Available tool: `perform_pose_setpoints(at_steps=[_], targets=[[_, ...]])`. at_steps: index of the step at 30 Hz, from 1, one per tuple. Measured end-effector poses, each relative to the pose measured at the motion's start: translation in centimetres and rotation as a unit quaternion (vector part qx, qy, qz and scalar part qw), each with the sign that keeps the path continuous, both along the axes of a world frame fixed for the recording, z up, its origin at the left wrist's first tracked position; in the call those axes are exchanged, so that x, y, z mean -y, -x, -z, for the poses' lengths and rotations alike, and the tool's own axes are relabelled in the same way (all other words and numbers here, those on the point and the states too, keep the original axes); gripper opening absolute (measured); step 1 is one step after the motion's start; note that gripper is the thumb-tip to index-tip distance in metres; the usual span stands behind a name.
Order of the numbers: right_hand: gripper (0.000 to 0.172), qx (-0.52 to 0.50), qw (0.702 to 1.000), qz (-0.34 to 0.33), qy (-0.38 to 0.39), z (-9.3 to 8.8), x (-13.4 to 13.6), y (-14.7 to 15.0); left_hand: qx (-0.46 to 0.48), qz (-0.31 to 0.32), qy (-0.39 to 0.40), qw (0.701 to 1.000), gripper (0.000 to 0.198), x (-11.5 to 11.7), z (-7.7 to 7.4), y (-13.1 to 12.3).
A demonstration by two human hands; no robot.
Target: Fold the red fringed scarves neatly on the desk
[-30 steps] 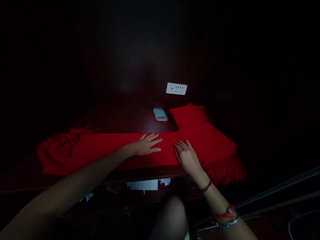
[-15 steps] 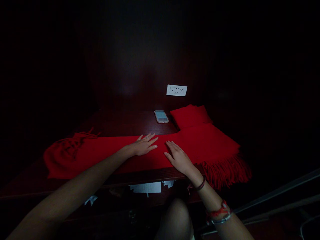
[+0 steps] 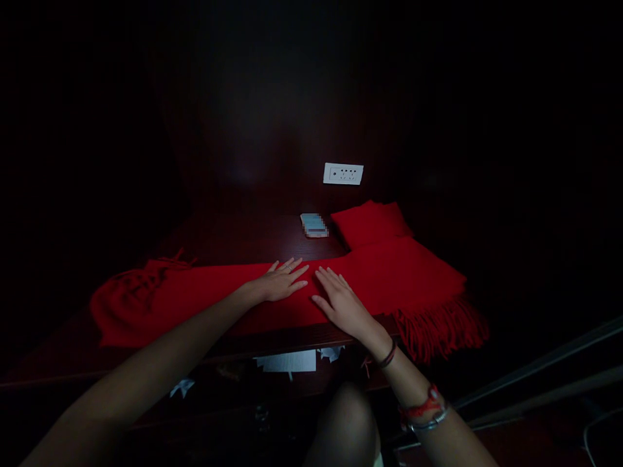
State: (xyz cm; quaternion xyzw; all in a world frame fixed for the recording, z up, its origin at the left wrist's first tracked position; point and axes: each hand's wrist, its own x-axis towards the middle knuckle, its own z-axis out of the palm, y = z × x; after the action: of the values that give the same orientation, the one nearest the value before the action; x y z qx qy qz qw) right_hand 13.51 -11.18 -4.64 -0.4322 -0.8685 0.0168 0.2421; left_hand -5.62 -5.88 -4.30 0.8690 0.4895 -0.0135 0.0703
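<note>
A long red scarf point(image 3: 204, 295) with fringed ends lies spread across a dark wooden table point(image 3: 253, 243). My left hand point(image 3: 280, 283) rests flat on the scarf near its middle, fingers stretched out. Just to its right, my right hand point(image 3: 341, 303) also lies flat on the cloth with fingers spread, almost touching the left. The scarf's right fringe point(image 3: 440, 331) hangs over the table's front edge. Its left end point(image 3: 126, 292) is bunched up.
A folded red cloth point(image 3: 372, 222) sits at the back right of the table, beside a small pale box point(image 3: 314, 225). A white wall socket point(image 3: 343, 173) is above them. Papers point(image 3: 285, 361) show under the table edge. My knee point(image 3: 343, 421) is below.
My right hand has slid left along the scarf toward my left hand. The left hand has hardly moved.
</note>
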Motion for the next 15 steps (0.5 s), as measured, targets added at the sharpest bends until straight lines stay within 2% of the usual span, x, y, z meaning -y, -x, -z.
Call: perform_pose_setpoints(at_steps=[2, 4, 8, 11, 13, 15], targets=[[0.047, 0.047, 0.998, -0.009, 0.027, 0.4, 0.1, -0.3, 0.001, 0.000, -0.001, 1.000, 0.058, 0.0, 0.0, 0.0], [0.045, 0.062, 0.997, 0.010, 0.036, 0.8, 0.0, -1.1, 0.001, -0.002, -0.001, 1.000, 0.058, 0.0, 0.0, -0.1], [0.041, 0.012, 0.998, 0.048, 0.024, 1.0, -0.4, -2.5, 0.000, -0.004, 0.002, 1.000, 0.059, -0.1, 0.0, -0.1], [0.041, -0.034, 0.999, 0.041, 0.007, 0.7, -0.1, -2.3, -0.001, -0.013, -0.014, 1.000, 0.061, 0.1, -0.2, 0.1], [0.041, -0.038, 0.999, 0.030, 0.008, 0.6, 0.4, -1.8, -0.002, 0.002, -0.019, 1.000, 0.066, 0.5, -0.6, 0.2], [0.042, -0.022, 0.999, 0.029, 0.020, 0.7, 0.7, -1.4, -0.007, 0.046, 0.014, 0.999, 0.075, 1.3, -1.1, 0.3]])
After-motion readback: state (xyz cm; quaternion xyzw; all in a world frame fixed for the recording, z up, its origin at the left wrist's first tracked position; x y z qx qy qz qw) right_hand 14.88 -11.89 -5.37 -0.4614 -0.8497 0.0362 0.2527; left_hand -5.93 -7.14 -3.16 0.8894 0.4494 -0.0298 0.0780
